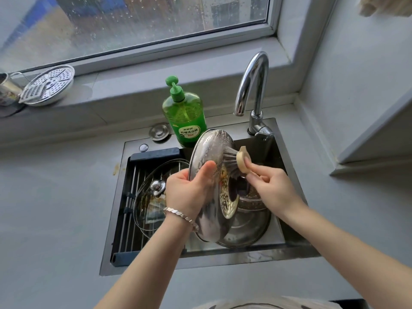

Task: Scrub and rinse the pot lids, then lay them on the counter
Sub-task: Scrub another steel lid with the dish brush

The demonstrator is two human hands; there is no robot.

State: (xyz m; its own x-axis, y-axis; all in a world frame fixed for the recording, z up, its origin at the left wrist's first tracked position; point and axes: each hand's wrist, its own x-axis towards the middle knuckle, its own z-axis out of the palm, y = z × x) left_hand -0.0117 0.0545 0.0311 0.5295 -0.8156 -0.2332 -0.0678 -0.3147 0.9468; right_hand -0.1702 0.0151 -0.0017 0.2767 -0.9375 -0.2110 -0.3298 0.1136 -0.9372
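head | left hand (187, 192) grips lid (210, 143) edge over sink (245, 259) | right hand (274, 188) holds brush (242, 160)

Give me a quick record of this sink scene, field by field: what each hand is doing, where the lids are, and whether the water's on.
Left hand: grips the steel lid, held on edge over the sink
Right hand: holds the brush, bristles pressed on that lid
Glass lid: lies on the rack, brown stains on it
Water: none seen from the faucet
Soap bottle: upright behind the sink
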